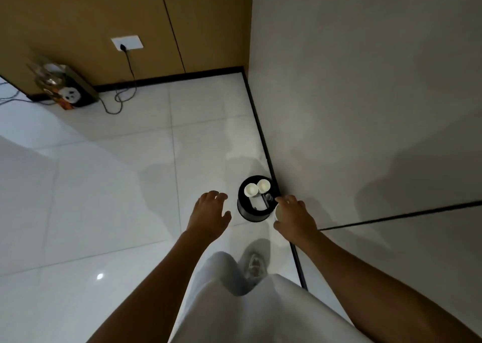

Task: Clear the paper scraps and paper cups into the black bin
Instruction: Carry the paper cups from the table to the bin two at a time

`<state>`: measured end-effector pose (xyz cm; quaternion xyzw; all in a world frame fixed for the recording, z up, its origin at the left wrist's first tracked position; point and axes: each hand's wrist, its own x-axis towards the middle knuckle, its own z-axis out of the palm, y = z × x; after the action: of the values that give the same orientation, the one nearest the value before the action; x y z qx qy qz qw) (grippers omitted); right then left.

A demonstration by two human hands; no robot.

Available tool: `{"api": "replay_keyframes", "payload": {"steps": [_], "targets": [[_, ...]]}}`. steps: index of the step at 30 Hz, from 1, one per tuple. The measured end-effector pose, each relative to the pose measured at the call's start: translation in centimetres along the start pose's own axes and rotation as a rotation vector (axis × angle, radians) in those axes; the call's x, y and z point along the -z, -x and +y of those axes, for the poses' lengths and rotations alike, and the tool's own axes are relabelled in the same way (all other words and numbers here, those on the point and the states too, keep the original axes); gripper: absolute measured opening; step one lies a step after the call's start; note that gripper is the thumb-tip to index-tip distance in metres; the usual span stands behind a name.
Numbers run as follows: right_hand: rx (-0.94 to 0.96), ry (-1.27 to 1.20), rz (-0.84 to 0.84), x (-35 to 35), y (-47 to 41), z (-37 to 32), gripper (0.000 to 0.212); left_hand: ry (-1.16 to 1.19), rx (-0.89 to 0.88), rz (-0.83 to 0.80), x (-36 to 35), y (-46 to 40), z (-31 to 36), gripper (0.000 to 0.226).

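At centre frame, the right hand [293,216] is gripping a cup [277,212] beside the bin [246,210], left hand [208,216] spread empty; it should be moving over the rim before releasing.

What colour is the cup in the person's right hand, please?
White; the cup shows in the head view, held by the right hand.

floor [109,186]: glossy pale tile, smooth, light glare at 7 o'clock
black bin [250,213]: matt black, probably plastic
paper cups [257,187]: white, matt, in bin
cup in right hand [278,212]: white paper, matt
wall panels [78,16] at 11 o'clock: brown wood-look, matt
trousers [260,311]: pale cloth
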<state>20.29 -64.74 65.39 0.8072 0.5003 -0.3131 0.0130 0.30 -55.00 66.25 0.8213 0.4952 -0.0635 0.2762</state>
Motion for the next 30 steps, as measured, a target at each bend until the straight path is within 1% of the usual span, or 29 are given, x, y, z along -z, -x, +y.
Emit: {"api": "replay_keyframes", "payload": {"steps": [4,7,12,15,19,26,30], "targets": [[-0.004,-0.052,-0.063,0.5,-4.8,-0.9,0.062,0.008,0.047,-0.052,0.6,-4.6,-1.5,0.048],[-0.047,-0.061,-0.081,0.8,-8.3,-1.5,0.063,0.009,0.035,-0.114,0.6,-8.2,-2.4,0.048],[-0.117,-0.090,-0.096,0.0,-13.4,-1.6,0.060,0.012,0.004,-0.178,-0.7,-13.5,-3.8,0.048],[-0.095,-0.081,-0.070,-1.6,-17.2,-1.1,0.059,0.027,0.027,-0.183,-2.6,-16.4,-5.1,0.047],[-0.082,-0.096,-0.054,-6.1,-23.2,-0.2,0.055,0.091,0.088,-0.172,-6.8,-20.3,-7.2,0.046],[-0.107,-0.115,-0.068,-16.9,-33.7,2.8,0.060,0.162,0.170,-0.157,-16.9,-26.9,-11.8,0.046],[-0.108,-0.114,-0.061,-22.2,-37.7,4.5,0.060,0.229,0.217,-0.155,-22.1,-28.9,-14.0,0.044]]}}
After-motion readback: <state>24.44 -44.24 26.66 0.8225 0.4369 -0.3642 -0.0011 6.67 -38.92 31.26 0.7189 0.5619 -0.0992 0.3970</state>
